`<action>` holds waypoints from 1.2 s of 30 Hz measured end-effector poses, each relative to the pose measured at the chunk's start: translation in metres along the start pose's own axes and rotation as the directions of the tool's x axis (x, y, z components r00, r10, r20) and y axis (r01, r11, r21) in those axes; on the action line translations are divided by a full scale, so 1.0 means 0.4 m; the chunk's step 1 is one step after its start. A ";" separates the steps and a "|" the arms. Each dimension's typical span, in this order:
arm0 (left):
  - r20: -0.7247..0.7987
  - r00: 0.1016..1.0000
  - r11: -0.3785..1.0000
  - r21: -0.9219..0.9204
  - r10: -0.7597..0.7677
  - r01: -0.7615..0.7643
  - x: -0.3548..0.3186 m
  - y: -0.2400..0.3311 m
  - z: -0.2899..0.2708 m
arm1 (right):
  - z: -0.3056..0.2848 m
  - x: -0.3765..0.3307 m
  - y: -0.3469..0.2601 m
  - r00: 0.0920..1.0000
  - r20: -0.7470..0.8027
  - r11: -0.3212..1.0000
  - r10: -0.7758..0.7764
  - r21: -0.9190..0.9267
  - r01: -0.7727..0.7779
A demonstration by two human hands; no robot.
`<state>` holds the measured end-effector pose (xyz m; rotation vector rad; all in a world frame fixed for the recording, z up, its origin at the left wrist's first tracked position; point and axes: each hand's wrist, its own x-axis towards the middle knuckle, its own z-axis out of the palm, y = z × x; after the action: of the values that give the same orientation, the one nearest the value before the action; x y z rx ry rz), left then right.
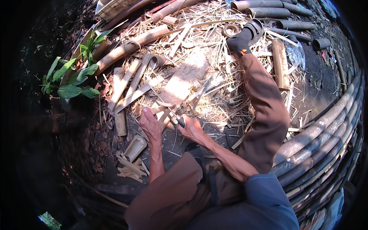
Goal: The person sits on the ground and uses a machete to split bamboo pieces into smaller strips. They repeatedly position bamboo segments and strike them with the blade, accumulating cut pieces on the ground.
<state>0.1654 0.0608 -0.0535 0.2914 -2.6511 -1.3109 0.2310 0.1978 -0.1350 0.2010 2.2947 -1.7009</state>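
Note:
My right hand point(191, 129) is closed round the dark handle of a knife point(181, 122). Its thin blade points up and to the left, crossing a pale split bamboo strip point(158, 109). The near end of that strip is gripped in my left hand point(150, 124), thumb on top. A thin curled piece of bamboo point(165, 104) shows beside the blade; whether it is still joined to the strip I cannot tell. Just beyond both hands lies a flat, sunlit board point(186, 78) among shavings.
Bamboo shavings point(220, 36) litter the ground ahead. Split bamboo slats point(132, 78) lie at the left, near a leafy plant point(74, 78). Long bamboo poles point(306, 143) curve along the right. Cut bamboo tubes point(268, 12) are stacked at the far right, past my outstretched leg point(264, 96).

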 end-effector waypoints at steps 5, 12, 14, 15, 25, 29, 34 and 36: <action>-0.024 0.993 0.988 0.107 0.116 -0.113 -0.037 0.050 0.039 | -0.001 0.028 0.116 0.994 -0.066 0.987 0.085 -0.130 -0.093; -0.014 1.000 0.999 0.035 -0.013 0.014 0.001 0.023 0.021 | -0.018 0.038 0.067 0.984 0.084 0.987 0.157 0.013 -0.159; -0.029 0.999 0.997 0.078 -0.022 0.024 -0.014 0.020 0.023 | 0.000 0.000 0.024 0.999 0.030 0.998 0.040 0.055 -0.041; -0.031 1.000 0.996 0.091 -0.002 0.005 -0.017 0.035 0.020 | -0.010 -0.022 -0.017 0.998 0.024 0.998 -0.055 -0.001 0.055; -0.064 0.979 0.978 -0.096 -0.192 0.186 0.016 -0.214 -0.127 | -0.013 -0.015 0.159 0.979 0.041 0.980 0.199 -0.018 -0.198; -0.159 0.955 0.909 0.299 -0.252 0.290 0.025 -0.419 -0.201 | -0.041 -0.060 0.050 0.972 -0.017 0.971 0.234 -0.051 -0.235; -0.053 0.996 0.982 0.182 0.068 -0.057 0.126 -0.180 0.032 | -0.083 -0.131 0.110 0.981 -0.157 0.992 0.115 -0.030 -0.121; 0.129 0.952 0.960 -0.055 0.278 -0.273 0.133 0.017 0.189 | -0.091 -0.147 0.138 0.978 -0.167 0.992 0.123 -0.021 -0.128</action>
<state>0.0954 0.1093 -0.0900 -0.1751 -2.6494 -1.3264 0.2971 0.2522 -0.1579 0.4877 2.3677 -1.6391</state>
